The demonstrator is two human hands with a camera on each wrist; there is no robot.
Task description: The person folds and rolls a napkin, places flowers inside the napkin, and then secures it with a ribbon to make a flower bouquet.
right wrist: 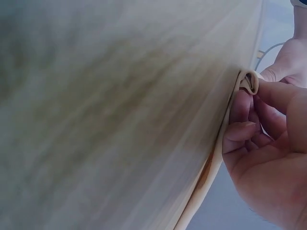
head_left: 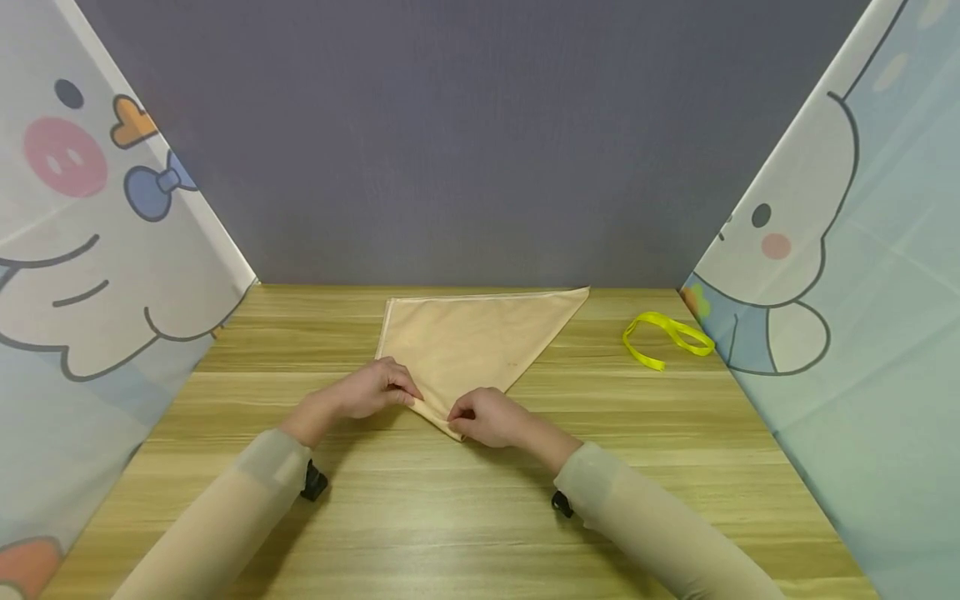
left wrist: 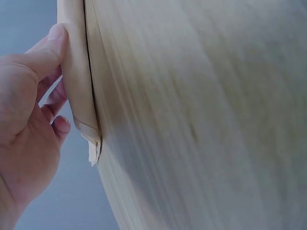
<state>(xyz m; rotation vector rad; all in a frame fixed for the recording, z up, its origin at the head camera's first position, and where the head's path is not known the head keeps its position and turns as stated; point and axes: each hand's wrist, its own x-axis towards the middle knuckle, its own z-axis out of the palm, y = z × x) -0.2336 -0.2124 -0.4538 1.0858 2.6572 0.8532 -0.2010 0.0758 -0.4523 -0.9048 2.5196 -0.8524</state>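
Your left grip [head_left: 378, 387] and right grip [head_left: 491, 417] were both nearly closed, each pinching the cloth [head_left: 457, 342] along its rolled side. My guess: two pinch points so the roll wouldn't spring loose or twist. The cloth lay around mid-width on the surface [head_left: 420, 525], up toward the far edge, rolled side facing the near edge. It looked pale peach and thin, whitish hem on top, pointy tip by the far edge. The yellow strap [head_left: 666, 322] sat near the far right corner, probably out of your way.
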